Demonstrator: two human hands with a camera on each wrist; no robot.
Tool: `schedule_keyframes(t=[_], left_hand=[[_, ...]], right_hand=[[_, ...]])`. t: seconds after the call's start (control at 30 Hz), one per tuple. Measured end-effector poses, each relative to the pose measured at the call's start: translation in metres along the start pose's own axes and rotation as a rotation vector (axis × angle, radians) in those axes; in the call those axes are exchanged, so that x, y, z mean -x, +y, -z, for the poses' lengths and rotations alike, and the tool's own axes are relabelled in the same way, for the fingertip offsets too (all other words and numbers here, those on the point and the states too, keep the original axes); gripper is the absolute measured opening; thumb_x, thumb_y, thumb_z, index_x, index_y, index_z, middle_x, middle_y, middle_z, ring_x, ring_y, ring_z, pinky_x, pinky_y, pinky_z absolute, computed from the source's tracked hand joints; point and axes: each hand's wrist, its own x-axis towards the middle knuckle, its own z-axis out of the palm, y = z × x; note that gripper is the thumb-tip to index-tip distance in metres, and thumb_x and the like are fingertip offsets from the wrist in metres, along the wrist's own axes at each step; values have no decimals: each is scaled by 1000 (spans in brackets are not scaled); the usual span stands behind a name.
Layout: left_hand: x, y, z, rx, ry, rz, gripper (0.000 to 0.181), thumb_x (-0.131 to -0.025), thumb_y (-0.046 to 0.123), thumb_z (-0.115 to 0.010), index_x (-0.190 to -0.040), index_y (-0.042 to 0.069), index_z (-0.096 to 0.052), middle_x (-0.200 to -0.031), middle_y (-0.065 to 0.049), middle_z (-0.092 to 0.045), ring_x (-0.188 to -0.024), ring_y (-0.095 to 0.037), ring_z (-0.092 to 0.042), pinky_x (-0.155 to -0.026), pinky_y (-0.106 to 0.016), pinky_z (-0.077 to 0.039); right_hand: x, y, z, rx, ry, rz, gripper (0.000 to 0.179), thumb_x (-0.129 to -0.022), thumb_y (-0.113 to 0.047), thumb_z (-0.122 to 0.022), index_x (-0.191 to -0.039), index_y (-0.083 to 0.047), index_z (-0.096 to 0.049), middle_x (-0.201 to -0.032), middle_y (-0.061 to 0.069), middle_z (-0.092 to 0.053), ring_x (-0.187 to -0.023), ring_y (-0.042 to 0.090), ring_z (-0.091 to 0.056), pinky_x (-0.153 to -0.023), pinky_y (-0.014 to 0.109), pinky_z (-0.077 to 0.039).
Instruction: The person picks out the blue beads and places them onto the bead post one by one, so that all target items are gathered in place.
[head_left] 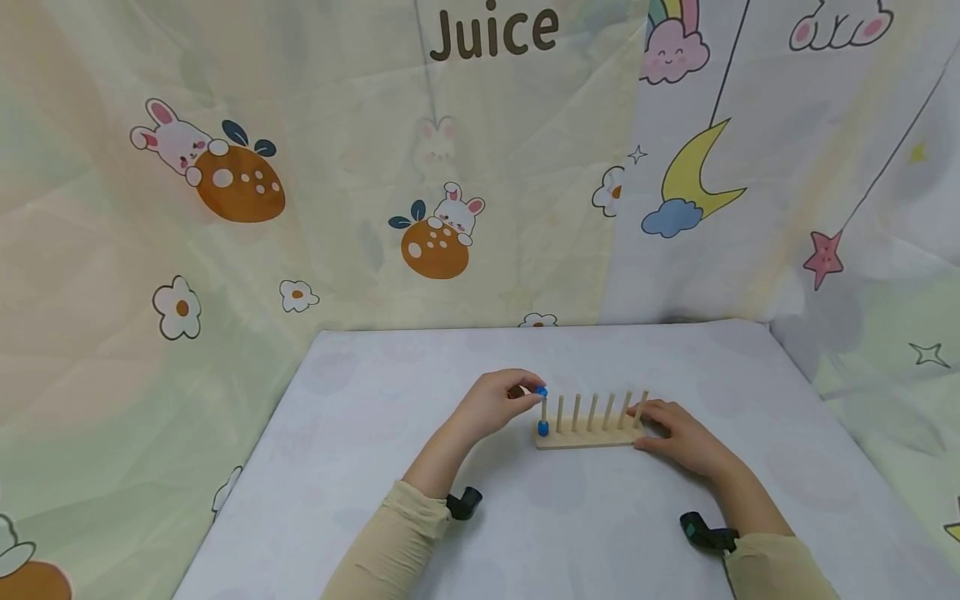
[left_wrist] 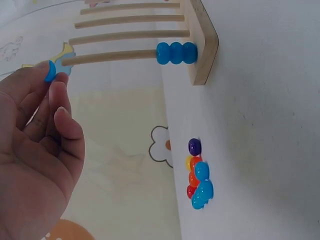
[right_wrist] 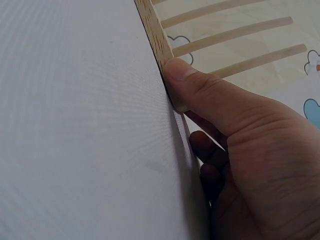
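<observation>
A wooden peg stand (head_left: 588, 439) with a row of upright pegs sits on the table. At its left end, my left hand (head_left: 498, 403) pinches a blue bead (left_wrist: 50, 71) between thumb and finger, right by the tip of the leftmost peg (left_wrist: 112, 57). Whether the bead is threaded on that tip I cannot tell. Three blue beads (left_wrist: 176, 53) are stacked at the bottom of the same peg. My right hand (head_left: 681, 435) grips the stand's right end, its thumb (right_wrist: 195, 85) lying along the base edge; the fingers behind are partly hidden.
Loose beads, blue (left_wrist: 202, 171), purple (left_wrist: 195, 146), orange, yellow and red, lie grouped on the table beyond the stand's left end in the left wrist view. The white-covered table (head_left: 360, 467) meets a printed cloth backdrop (head_left: 337, 208) behind it.
</observation>
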Motion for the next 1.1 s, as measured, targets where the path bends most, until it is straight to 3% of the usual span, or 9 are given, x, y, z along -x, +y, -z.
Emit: schedule_keyframes(t=[0.17, 0.57, 0.9, 1.1], left_hand=[[-1, 1, -3, 11, -13, 10, 18, -96, 33, -66, -113, 29, -70, -99, 15, -68, -84, -4, -59, -67, -22, -50], [0, -13, -16, 52, -42, 75, 17, -95, 35, -66, -112, 35, -69, -103, 19, -67, -89, -4, -60, -69, -25, -51], [0, -28, -24, 69, -94, 74, 20, -92, 33, -70, -112, 31, -70, -109, 12, -69, -91, -4, -61, -72, -24, -52], [-1, -36, -30, 53, -117, 91, 21, -92, 33, -71, -112, 29, -71, -109, 14, -68, -92, -5, -61, -74, -23, -52]], right_hand=[[0, -1, 1, -14, -4, 5, 54, -85, -44, -75, -131, -20, -61, -137, 12, -55, -130, 37, -43, -104, 62, -35], [-1, 2, 0, -2, -6, 18, 54, -85, -45, -74, -131, -19, -62, -138, 11, -55, -131, 36, -43, -104, 59, -35], [-2, 4, -1, 4, -2, 33, 52, -85, -43, -75, -130, -19, -62, -137, 10, -56, -130, 36, -44, -103, 59, -35], [-2, 5, -1, 11, -1, 31, 53, -85, -44, -74, -130, -19, -62, -138, 11, -56, -130, 36, -44, -103, 59, -36]])
